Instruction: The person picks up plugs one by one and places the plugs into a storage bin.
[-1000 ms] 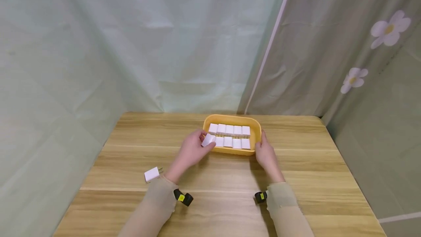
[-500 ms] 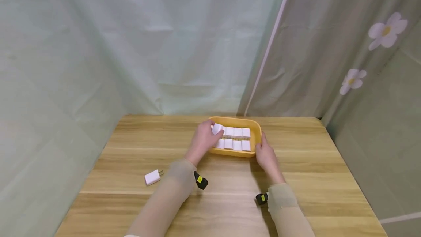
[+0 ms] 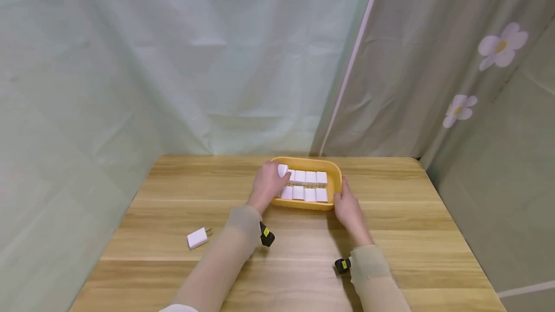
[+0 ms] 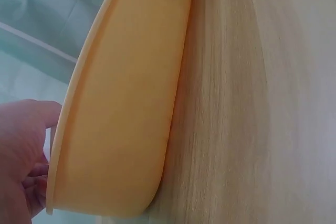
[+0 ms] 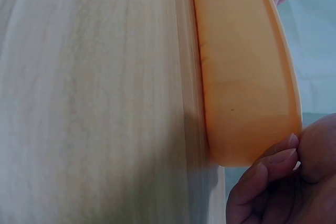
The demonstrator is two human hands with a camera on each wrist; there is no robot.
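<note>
On a wooden table (image 3: pixel 390 235), left hand (image 3: pixel 266 184) pinching a white plug adapter (image 3: pixel 282 170) over the far-left slot of a yellow tray (image 3: pixel 331 167), right hand (image 3: pixel 347 206) clasping its corner; next, likely lowering it squarely into the row.

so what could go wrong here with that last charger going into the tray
The left hand holds a white charger over the yellow tray's far-left corner, where the rows look tightly packed; it may jam or tilt its neighbours. The right hand only steadies the rim, so pressing down could slide the tray.
</note>
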